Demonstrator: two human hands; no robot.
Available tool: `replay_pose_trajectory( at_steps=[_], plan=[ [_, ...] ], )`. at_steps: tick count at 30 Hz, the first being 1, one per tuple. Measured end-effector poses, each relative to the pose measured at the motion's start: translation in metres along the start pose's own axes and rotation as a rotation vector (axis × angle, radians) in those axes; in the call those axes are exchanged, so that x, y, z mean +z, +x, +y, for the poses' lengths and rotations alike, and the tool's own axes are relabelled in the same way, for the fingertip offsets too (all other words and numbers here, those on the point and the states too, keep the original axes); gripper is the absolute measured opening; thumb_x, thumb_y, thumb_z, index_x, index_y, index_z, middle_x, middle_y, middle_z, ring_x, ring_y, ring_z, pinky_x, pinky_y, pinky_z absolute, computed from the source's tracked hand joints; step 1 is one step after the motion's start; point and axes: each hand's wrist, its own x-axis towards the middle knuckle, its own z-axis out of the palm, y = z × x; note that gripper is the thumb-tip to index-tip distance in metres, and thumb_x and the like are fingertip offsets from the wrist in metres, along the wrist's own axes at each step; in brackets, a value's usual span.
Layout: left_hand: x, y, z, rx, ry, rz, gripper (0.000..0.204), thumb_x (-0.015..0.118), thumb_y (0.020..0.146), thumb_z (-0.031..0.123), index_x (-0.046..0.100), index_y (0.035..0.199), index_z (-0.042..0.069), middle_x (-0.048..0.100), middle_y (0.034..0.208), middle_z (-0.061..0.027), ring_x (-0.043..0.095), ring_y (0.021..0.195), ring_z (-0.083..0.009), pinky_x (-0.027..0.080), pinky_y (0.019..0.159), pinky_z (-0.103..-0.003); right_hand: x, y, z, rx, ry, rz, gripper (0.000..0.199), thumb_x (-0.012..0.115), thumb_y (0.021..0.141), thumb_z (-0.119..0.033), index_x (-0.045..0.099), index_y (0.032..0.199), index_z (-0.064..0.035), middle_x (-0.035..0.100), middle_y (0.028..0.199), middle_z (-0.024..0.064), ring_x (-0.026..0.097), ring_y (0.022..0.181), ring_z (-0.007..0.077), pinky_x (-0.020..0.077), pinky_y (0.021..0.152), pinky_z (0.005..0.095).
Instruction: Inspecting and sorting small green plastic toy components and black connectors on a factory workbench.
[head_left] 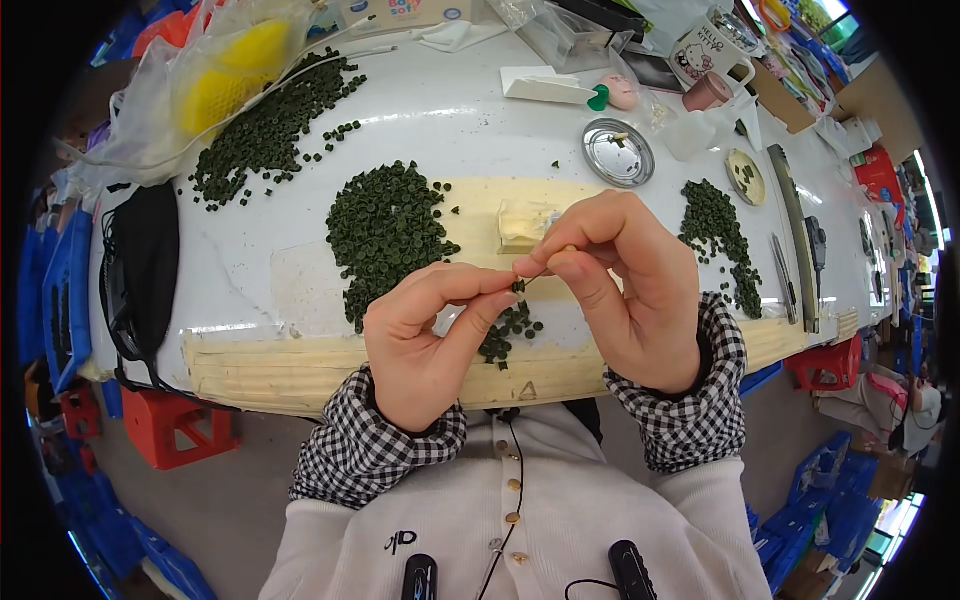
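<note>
My left hand (425, 335) pinches a small dark green cap-like part (519, 286) between thumb and forefinger. My right hand (645, 290) has its thumb and forefinger closed on a thin stick-like tool (536, 277), whose tip meets the green part; its exact kind is too small to tell. Under the fingertips lies a little heap of green parts (498, 345). A much bigger pile of the same parts (385, 230) spreads beyond my left hand. Just past the fingertips sits a cream-coloured wrapped block (522, 224).
More green parts lie at far left (270, 125) and right (715, 225). Behind are a round metal lid (618, 153), a white mug (703, 55) and a plastic bag (150, 120). A black face mask (145, 265) lies left; tweezers (783, 275) and a metal ruler (795, 230) lie right.
</note>
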Motion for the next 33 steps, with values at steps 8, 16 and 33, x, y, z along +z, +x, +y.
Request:
replay_pose_trajectory(
  at_steps=[8,16,33],
  plan=[
    [0.0,0.0,0.002,0.008,0.012,0.003,0.013,0.068,0.085,-0.004,0.07,0.097,-0.003,0.07,0.09,-0.0102,0.064,0.081,-0.014,0.049,0.074,-0.025,0.004,0.001,0.006,-0.058,0.039,0.09,0.008,0.059,0.093,-0.002,0.056,0.097,0.0044,0.061,0.09,0.0105,0.065,0.077,0.0169,0.0536,0.069,0.0261],
    [0.0,-0.001,0.0,-0.012,-0.009,0.017,0.013,0.069,0.084,-0.003,0.071,0.097,-0.003,0.07,0.09,-0.0093,0.064,0.08,-0.013,0.049,0.073,-0.024,-0.006,0.01,0.017,-0.173,-0.481,0.362,0.004,0.062,0.089,0.001,0.059,0.092,0.0017,0.062,0.082,0.0105,0.065,0.071,0.0221,0.0525,0.064,0.0284],
    [-0.002,-0.003,-0.002,-0.027,-0.065,0.021,0.014,0.066,0.086,-0.007,0.068,0.1,-0.004,0.069,0.094,-0.0098,0.064,0.086,-0.0133,0.05,0.077,-0.025,0.017,-0.032,-0.004,0.008,-0.249,0.105,0.035,0.066,0.081,0.004,0.066,0.115,0.0005,0.062,0.096,0.0122,0.06,0.081,0.0249,0.0489,0.069,0.0312]
  ],
)
